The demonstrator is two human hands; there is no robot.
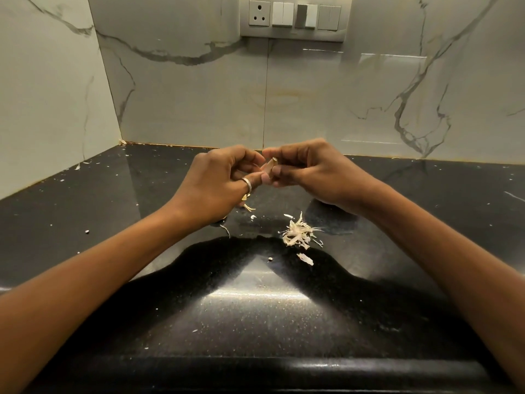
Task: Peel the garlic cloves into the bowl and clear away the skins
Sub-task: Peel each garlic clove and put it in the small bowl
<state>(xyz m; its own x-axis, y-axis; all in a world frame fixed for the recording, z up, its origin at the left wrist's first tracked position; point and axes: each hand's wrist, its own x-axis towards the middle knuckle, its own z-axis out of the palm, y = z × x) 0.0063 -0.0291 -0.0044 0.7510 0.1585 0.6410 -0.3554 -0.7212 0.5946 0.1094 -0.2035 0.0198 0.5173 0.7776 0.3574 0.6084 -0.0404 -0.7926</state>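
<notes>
Both hands meet above the black counter (255,308), pinching one pale garlic clove (269,166) between them. My left hand (218,183), with a ring on the thumb, grips the clove's lower end. My right hand (306,169) holds its upper end between thumb and fingers. A small heap of papery garlic skins (298,234) lies on the counter just below my right hand. One more skin piece (305,258) sits a little nearer to me. No bowl is in view.
Marble-patterned walls (184,95) close the counter at the back and on the left, forming a corner. A switch and socket panel (294,17) is on the back wall. Small white flecks are scattered over the counter.
</notes>
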